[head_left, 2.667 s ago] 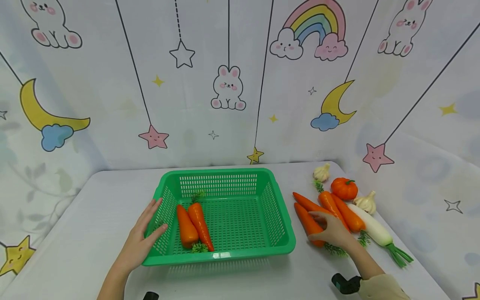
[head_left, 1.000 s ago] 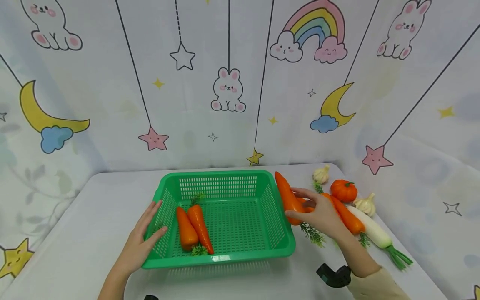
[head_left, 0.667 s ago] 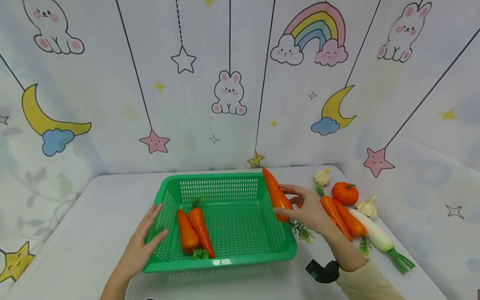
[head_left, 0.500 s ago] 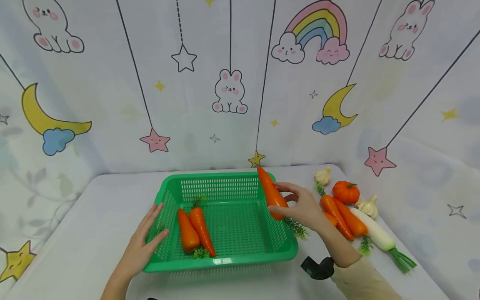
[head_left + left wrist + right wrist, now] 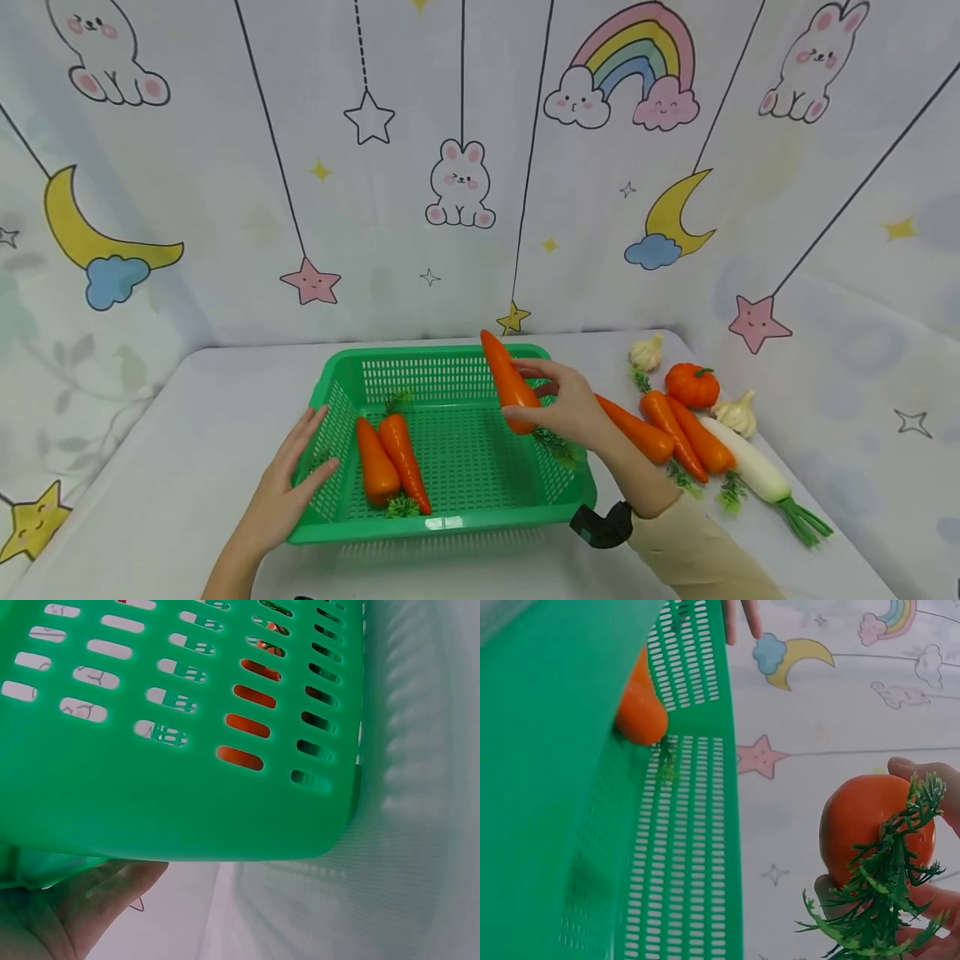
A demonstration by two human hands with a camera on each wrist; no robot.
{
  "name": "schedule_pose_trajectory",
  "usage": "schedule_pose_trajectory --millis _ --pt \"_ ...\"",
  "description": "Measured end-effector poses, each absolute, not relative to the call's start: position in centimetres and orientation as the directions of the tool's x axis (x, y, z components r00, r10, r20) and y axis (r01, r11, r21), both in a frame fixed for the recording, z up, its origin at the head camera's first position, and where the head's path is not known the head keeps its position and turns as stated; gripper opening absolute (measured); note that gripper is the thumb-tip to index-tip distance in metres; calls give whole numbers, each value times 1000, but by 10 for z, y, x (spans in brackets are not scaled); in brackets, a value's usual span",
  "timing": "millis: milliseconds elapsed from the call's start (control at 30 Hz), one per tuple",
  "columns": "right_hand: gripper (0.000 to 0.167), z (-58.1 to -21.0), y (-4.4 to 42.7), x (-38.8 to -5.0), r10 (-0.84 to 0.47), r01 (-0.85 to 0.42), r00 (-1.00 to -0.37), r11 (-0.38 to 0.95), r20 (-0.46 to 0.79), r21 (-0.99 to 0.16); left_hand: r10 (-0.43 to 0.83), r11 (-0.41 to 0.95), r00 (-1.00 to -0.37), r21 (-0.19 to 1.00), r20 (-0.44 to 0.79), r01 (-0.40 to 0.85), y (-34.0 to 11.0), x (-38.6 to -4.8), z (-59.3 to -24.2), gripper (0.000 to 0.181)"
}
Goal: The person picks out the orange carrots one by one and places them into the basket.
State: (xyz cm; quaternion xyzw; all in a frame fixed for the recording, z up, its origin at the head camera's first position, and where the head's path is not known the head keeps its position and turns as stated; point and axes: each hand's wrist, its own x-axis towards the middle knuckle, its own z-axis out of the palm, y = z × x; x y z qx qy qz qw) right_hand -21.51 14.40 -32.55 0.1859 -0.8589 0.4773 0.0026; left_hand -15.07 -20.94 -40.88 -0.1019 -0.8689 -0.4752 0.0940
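Carrot [image 5: 505,379] moved L, over bskt [image 5: 465,458].

Gripping carrot [image 5: 847,817] in right hand [image 5: 939,907], with blunt end and feathery green top [image 5: 877,900] showing, apart from green slotted basket [image 5: 697,718]. Also showing second carrot [image 5: 641,718] inside, left hand [image 5: 731,619] by the rim, backdrop [image 5: 795,832] printed with pink star [image 5: 760,756].

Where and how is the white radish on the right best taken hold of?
Probably the radish by its thick body near the leaves, from above, fingers across it: it lies flat, and a carrot and garlic bulb crowd its far end.
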Motion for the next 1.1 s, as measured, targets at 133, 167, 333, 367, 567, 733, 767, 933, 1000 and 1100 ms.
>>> schedule_pose_trajectory --millis 133,167,333,367,567,733,767,933,1000,1100 --pt "61 -323 132 -214 -317 -308 -934 480 165 -821 88 530 -961 805 263 268 -209 -151 -408 63" --pt "61 -322 128 -213 -318 -303 -934 478 159 -824 88 529 -960 804 265 270 -209 -151 -408 63" --pt "60 -325 117 -210 -348 -305 -926 463 146 -832 87 529 -959 803 268 273 -209 -151 -408 63" --pt "60 -326 115 -209 -352 -304 -925 464 142 -832 88 528 -959 804 268 273 -209 -151 -408 63" --pt "60 -331 100 -205 -358 -278 -928 477 105 -834 90 525 -959 805 269 275 -209 -150 -410 62" --pt "61 -337 88 -203 -373 -282 -923 499 90 -820 87 522 -960 808 268 273 -209 -149 -409 62" --pt "61 -339 86 -202 -378 -283 -922 500 88 -819 86 522 -960 808 268 273 -209 -149 -409 62" --pt "63 -346 76 -202 -402 -302 -911 507 89 -807 86 520 -959 809 268 273 -209 -149 -408 62" --pt "63 -350 73 -202 -406 -303 -910 510 85 -805 88 521 -959 808 269 274 -209 -149 -409 62" --pt "63 -355 68 -202 -408 -300 -910 511 80 -806 92 519 -959 809 267 275 -209 -150 -409 62"
